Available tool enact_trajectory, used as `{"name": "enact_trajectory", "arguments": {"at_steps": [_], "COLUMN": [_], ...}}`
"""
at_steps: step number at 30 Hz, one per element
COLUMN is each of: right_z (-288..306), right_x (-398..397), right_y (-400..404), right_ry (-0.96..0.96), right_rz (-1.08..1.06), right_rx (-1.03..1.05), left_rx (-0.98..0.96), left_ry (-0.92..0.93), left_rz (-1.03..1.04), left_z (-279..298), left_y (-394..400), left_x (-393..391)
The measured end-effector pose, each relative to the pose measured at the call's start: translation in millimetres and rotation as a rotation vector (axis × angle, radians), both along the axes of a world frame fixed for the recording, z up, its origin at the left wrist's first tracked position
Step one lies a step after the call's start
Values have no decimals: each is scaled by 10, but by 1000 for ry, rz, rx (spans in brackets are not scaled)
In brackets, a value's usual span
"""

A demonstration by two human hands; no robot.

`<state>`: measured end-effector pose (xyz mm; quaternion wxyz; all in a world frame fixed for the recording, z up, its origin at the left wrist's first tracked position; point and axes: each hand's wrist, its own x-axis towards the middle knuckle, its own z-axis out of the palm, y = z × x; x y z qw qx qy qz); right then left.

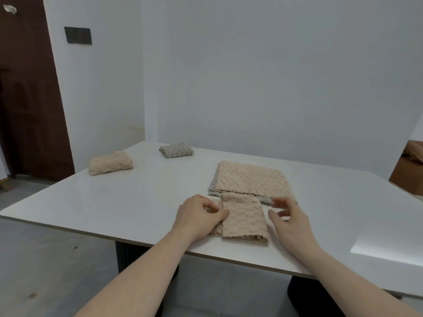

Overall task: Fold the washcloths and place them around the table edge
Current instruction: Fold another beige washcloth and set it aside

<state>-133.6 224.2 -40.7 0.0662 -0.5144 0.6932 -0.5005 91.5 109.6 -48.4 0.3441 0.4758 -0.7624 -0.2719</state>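
Cloth (243,221), beige and folded into a narrow strip, lies between the two hands near the table's (128,202) close edge. The left hand (198,216) rests at the strip's left side, fingers curled, thumb and fingertips pinching the cloth's left fold. The right hand (289,221) hovers just right of the strip, fingers loosely bent and spread, holding nothing; its fingertips are blurred, so whether they brush the cloth cannot be told. Just beyond both hands sits a flat stack (250,180) of unfolded cloths, beige on top with a grey one showing at its left and near edges; the strip's far end touches or overlaps the stack's near edge. Far beyond the left hand, by the table's left edge, lies a folded beige bundle (111,162). Farther still, near the table's far corner, lies a folded grey bundle (176,149), well apart from the beige one.
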Motion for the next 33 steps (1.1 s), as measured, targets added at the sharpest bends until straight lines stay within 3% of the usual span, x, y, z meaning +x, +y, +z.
{"name": "enact_trajectory", "arguments": {"at_steps": [3, 8, 11, 16, 19, 21, 24, 26, 29, 33], "right_z": [-52, -89, -90, -128, -130, -133, -124, -113, -99, -72], "right_x": [-25, -8, 0, -16, -15, -6, 15, 24, 29, 46], "right_y": [-37, -70, -58, -80, -97, -104, -106, -92, -63, -47], "right_ry": [10, 155, 212, 329, 398, 447, 489, 477, 453, 496], "right_rz": [30, 96, 131, 141, 132, 122, 113, 125, 192, 279], "right_rx": [29, 128, 149, 217, 252, 294, 339, 329, 304, 356], "left_rx": [-30, -23, -41, -52, -162, -285, -395, -351, -184, -109], "left_ry": [-2, 233, 235, 43, 35, 30, -169, -274, -385, -520], "left_rz": [-6, 13, 66, 151, 151, 71, -168, -251, -246, -236], "left_z": [-8, 11, -5, -11, 12, 19, -17, -40, -39, -9], "left_y": [-14, -23, -42, -22, 34, 95, 138, 125, 93, 108], "left_x": [-12, 26, 25, -6, -22, -23, -44, -59, -72, -109]}}
